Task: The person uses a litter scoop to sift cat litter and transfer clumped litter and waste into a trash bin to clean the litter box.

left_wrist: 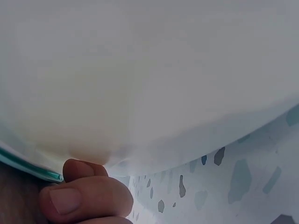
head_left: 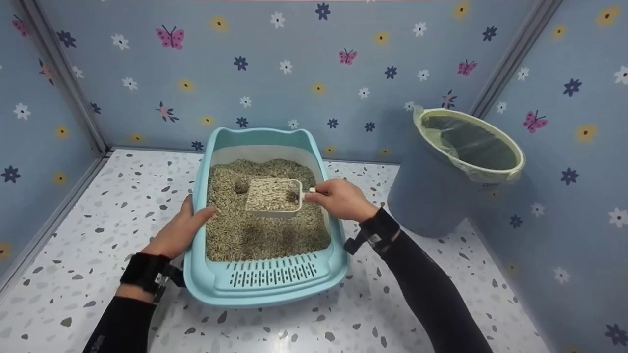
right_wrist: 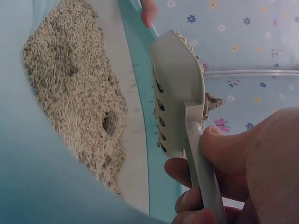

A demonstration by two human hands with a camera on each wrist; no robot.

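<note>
A light blue litter tray (head_left: pixel 267 289) sits on the speckled floor, filled with beige pellet litter (head_left: pixel 245 235). My right hand (head_left: pixel 338 198) grips the handle of a white slotted scoop (head_left: pixel 274 198), held level above the litter and heaped with pellets and a dark clump. The right wrist view shows the scoop (right_wrist: pixel 177 93) from below, with thumb and fingers (right_wrist: pixel 224 149) curled round its handle. My left hand (head_left: pixel 181 230) holds the tray's left rim, thumb over the edge. In the left wrist view curled fingers (left_wrist: pixel 88 198) press against the tray's pale wall (left_wrist: pixel 149 84).
A grey-blue bin (head_left: pixel 441 186) lined with a pale green bag (head_left: pixel 471 142) stands to the right of the tray, against the wall. Flowered blue walls close in on three sides. The speckled floor (head_left: pixel 98 206) runs left of and in front of the tray.
</note>
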